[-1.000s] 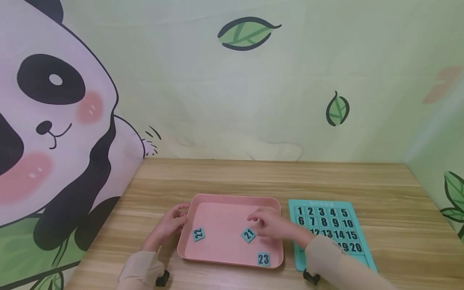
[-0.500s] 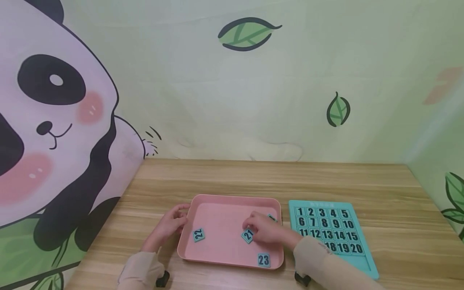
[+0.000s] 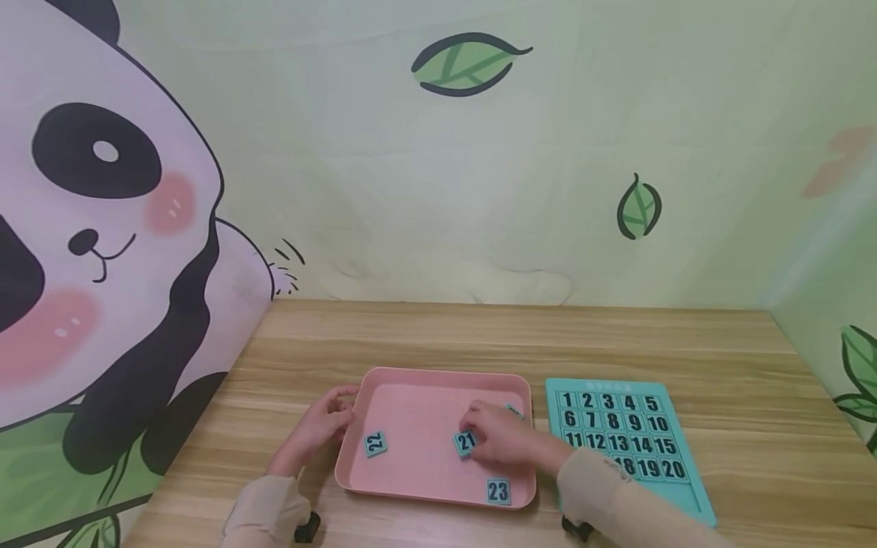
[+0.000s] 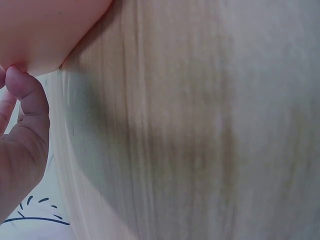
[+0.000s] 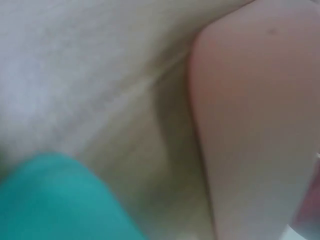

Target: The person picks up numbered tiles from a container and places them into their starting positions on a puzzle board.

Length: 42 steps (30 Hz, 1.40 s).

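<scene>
My right hand (image 3: 503, 435) reaches into the pink tray (image 3: 411, 399) and pinches the number tile 21 (image 3: 464, 444), which sits slightly tilted at the fingertips. To the left in the tray lies tile 22 (image 3: 374, 444), turned sideways. Tile 23 (image 3: 499, 492) is upright in the near right corner. Another tile (image 3: 514, 411) shows partly behind the right hand, its number hidden. My left hand (image 3: 322, 421) holds the tray's left side; in the left wrist view its thumb (image 4: 27, 92) touches the tray wall (image 4: 45, 30).
Right of the tray lies a turquoise number board (image 3: 674, 495) with rows of tiles up to 20; the right sleeve (image 3: 596, 483) covers part of its lower left. The wooden table (image 3: 438, 335) runs back to a panda-print backdrop (image 3: 377, 190).
My right hand has moved left and down onto tile 21 and gripped it; the tile has turned and shifted slightly left. The tile behind the hand came into sight. The left hand stays put.
</scene>
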Each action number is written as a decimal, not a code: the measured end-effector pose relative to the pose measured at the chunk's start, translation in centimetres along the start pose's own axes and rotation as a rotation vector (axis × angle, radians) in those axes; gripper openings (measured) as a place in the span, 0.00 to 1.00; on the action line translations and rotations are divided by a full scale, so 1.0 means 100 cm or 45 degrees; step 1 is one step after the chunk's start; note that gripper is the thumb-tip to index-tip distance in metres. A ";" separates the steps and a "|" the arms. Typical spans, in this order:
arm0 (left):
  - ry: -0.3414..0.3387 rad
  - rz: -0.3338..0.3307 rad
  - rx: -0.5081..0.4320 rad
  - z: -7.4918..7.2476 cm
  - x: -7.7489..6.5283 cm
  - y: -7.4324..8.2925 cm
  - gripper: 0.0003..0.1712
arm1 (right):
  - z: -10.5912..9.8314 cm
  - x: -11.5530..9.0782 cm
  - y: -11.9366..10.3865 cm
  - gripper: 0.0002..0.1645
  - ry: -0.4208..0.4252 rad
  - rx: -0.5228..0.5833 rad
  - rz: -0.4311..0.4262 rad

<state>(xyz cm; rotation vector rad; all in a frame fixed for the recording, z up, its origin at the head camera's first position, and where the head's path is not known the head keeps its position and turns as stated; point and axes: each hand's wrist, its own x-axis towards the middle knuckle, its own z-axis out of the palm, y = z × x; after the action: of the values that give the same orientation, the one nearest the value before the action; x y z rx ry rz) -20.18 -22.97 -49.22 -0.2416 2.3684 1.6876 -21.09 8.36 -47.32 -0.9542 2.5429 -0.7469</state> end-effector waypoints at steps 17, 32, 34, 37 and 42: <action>0.015 -0.015 0.014 0.001 -0.002 0.004 0.24 | -0.036 -0.037 0.010 0.14 0.101 0.291 -0.084; 0.011 -0.038 0.025 0.001 0.000 0.003 0.24 | -0.055 -0.098 0.046 0.19 0.179 0.246 0.094; 0.007 -0.039 0.029 0.000 0.000 0.004 0.24 | -0.054 -0.105 0.051 0.20 0.180 0.252 0.092; 0.011 -0.044 0.032 0.001 0.001 0.004 0.24 | -0.050 -0.113 0.058 0.21 0.177 0.272 0.098; 0.017 -0.045 0.038 0.001 0.001 0.002 0.23 | -0.042 -0.126 0.067 0.20 0.205 0.250 0.070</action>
<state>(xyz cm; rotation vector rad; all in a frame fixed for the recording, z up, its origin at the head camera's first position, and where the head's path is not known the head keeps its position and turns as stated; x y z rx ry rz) -20.33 -22.81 -49.06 -0.2887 2.3830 1.6386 -17.32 22.76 -46.31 -0.7853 2.5584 -1.0726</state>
